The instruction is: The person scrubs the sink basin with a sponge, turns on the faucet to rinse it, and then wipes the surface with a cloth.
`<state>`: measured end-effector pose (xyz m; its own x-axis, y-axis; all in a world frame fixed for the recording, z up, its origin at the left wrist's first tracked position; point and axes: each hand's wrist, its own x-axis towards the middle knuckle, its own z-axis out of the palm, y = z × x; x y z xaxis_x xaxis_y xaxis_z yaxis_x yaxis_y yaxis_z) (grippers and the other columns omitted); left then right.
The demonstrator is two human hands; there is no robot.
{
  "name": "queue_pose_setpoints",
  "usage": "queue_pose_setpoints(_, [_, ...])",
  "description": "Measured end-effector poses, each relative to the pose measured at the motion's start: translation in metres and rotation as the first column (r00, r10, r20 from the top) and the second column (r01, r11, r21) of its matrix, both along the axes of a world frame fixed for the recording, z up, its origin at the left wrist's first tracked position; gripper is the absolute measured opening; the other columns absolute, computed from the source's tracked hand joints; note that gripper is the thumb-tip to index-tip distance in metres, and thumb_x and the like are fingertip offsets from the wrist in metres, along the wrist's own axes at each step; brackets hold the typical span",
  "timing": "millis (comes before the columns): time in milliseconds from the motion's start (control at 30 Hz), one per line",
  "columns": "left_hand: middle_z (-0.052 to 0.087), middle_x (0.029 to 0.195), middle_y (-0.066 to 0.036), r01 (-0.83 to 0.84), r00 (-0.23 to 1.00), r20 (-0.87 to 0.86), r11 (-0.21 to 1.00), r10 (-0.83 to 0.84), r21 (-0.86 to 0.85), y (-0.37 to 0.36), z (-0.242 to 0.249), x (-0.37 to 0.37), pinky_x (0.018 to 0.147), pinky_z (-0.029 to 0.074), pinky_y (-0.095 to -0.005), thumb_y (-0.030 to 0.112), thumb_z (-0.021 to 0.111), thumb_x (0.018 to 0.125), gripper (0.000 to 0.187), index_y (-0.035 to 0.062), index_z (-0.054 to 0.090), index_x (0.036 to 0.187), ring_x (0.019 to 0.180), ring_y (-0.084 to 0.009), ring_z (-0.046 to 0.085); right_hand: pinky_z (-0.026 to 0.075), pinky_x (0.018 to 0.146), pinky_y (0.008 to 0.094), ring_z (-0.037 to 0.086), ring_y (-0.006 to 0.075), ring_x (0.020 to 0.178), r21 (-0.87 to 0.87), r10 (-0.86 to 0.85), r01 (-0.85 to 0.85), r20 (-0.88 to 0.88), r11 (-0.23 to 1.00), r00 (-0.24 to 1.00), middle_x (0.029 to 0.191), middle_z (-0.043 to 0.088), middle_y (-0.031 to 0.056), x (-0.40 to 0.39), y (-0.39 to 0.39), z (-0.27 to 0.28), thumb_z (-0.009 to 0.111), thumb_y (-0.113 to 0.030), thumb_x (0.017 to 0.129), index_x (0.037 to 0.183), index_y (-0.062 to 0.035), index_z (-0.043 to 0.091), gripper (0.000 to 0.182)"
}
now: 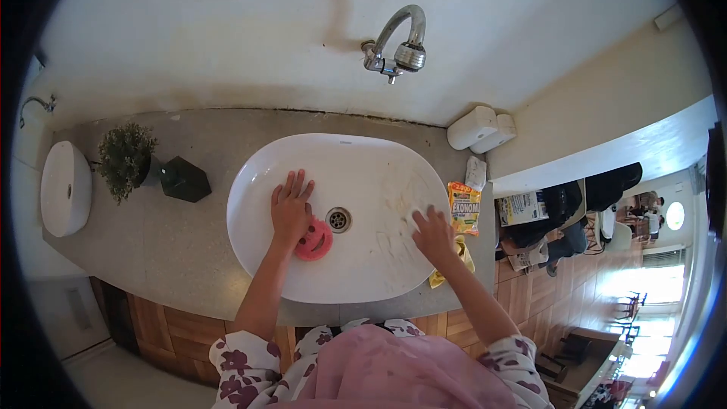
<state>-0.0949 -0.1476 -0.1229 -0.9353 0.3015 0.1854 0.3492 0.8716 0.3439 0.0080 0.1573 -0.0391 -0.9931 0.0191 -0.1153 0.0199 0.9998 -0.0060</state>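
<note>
My left hand (pixel 291 210) lies flat inside the white oval basin (pixel 333 280), fingers spread, left of the drain (pixel 338 220). A round pink sponge with a smiling face (pixel 313 242) sits against its thumb side, partly hidden by the hand. My right hand (pixel 435 241) bends its fingers down onto the basin's right side. Something small and whitish shows at its fingertips; I cannot tell what it is. Brownish smears and streaks (pixel 390 246) mark the basin surface just left of that hand.
A yellow-orange packet (pixel 464 208), a crumpled yellow wrapper (pixel 460 261) and white containers (pixel 473 129) are right of the basin. A curved metal tap (pixel 409 38) juts from the wall above. A dark green container (pixel 184 179), potted plant (pixel 125 159) and second basin (pixel 67 189) stand left.
</note>
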Motion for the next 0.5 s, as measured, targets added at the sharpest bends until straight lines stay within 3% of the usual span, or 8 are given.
queue_pose_setpoints(133, [0.04,0.151,-0.005,0.003,1.0,0.027,1.0,-0.003,0.009,-0.003,0.0,0.001,0.112,0.027,-0.0442,0.005,0.058,0.078,0.051,0.0167,0.062,0.127,0.141,-0.0221,0.034,0.054,0.075,0.047,0.06,0.0329,0.098,-0.029,-0.045,0.048,0.093,0.998,0.995,0.115,0.053,0.0117,-0.035,0.003,0.013,0.069,-0.02,0.074,0.109,-0.0183,0.059,0.037])
queue_pose_setpoints(200, [0.04,0.151,-0.005,-0.004,1.0,0.02,1.0,0.004,0.019,-0.001,0.0,0.0,0.112,0.027,-0.0439,0.006,0.058,0.078,0.05,0.0167,0.062,0.127,0.141,-0.0218,0.034,0.053,0.076,0.047,0.062,0.0312,0.095,-0.197,0.012,0.05,0.301,0.979,0.954,0.111,0.055,0.0102,-0.027,0.037,0.042,0.07,-0.023,0.072,0.111,-0.0197,0.058,0.04])
queue_pose_setpoints(300, [0.04,0.151,-0.005,-0.001,1.0,0.013,1.0,0.001,0.011,-0.001,-0.002,-0.001,0.113,0.027,-0.044,0.006,0.058,0.079,0.05,0.0172,0.062,0.127,0.141,-0.0217,0.034,0.052,0.076,0.0469,0.064,0.0311,0.091,-0.108,0.068,-0.024,0.415,0.994,0.907,0.104,0.057,0.0093,-0.001,0.05,0.073,0.071,-0.024,0.071,0.11,-0.0202,0.058,0.041])
queue_pose_setpoints(333, [0.04,0.151,-0.005,-0.002,1.0,0.016,1.0,0.002,0.012,-0.002,-0.003,-0.002,0.113,0.027,-0.044,0.006,0.058,0.079,0.05,0.0172,0.062,0.127,0.141,-0.0217,0.034,0.052,0.076,0.0469,0.064,0.0311,0.091,-0.107,0.068,-0.025,0.417,0.994,0.906,0.104,0.057,0.0093,0.001,0.045,0.066,0.071,-0.024,0.071,0.11,-0.0202,0.058,0.041])
queue_pose_setpoints(433, [0.04,0.151,-0.004,-0.005,1.0,0.017,1.0,0.005,0.005,-0.001,-0.004,0.0,0.113,0.027,-0.0439,0.007,0.058,0.079,0.05,0.0179,0.062,0.127,0.141,-0.0213,0.033,0.051,0.075,0.0476,0.064,0.0325,0.091,-0.089,0.081,-0.066,0.187,0.994,0.979,0.097,0.058,0.0102,0.001,0.013,0.012,0.072,-0.023,0.069,0.104,-0.0191,0.061,0.036])
queue_pose_setpoints(500, [0.04,0.151,-0.004,-0.013,1.0,0.02,1.0,0.013,0.007,-0.001,-0.005,-0.001,0.113,0.027,-0.0441,0.007,0.058,0.079,0.05,0.0183,0.062,0.127,0.141,-0.0213,0.033,0.051,0.075,0.0468,0.064,0.0319,0.09,-0.074,0.077,-0.062,0.215,0.995,0.974,0.098,0.058,0.0094,-0.022,-0.001,0.007,0.073,-0.023,0.07,0.103,-0.0199,0.061,0.036])
